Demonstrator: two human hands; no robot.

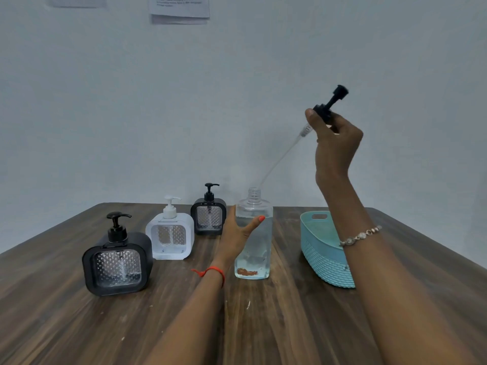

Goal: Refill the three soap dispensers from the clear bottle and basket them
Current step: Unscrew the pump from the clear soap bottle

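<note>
The clear bottle (253, 241) stands upright mid-table, mostly full of clear liquid, its neck uncapped. My left hand (238, 234) grips its left side. My right hand (333, 143) is raised above and to the right, holding the bottle's black pump top (330, 104); the pump's long clear tube slants down, its tip just over the bottle's mouth. To the left stand three soap dispensers with pumps on: a black one (117, 263) nearest, a white one (170, 231) behind it, and a smaller-looking black one (208, 214) farthest back.
A light blue woven basket (320, 255) sits on the wooden table (276, 325) right of the bottle, partly hidden by my right forearm. A pale wall with pinned papers (179, 7) rises behind the table's far edge.
</note>
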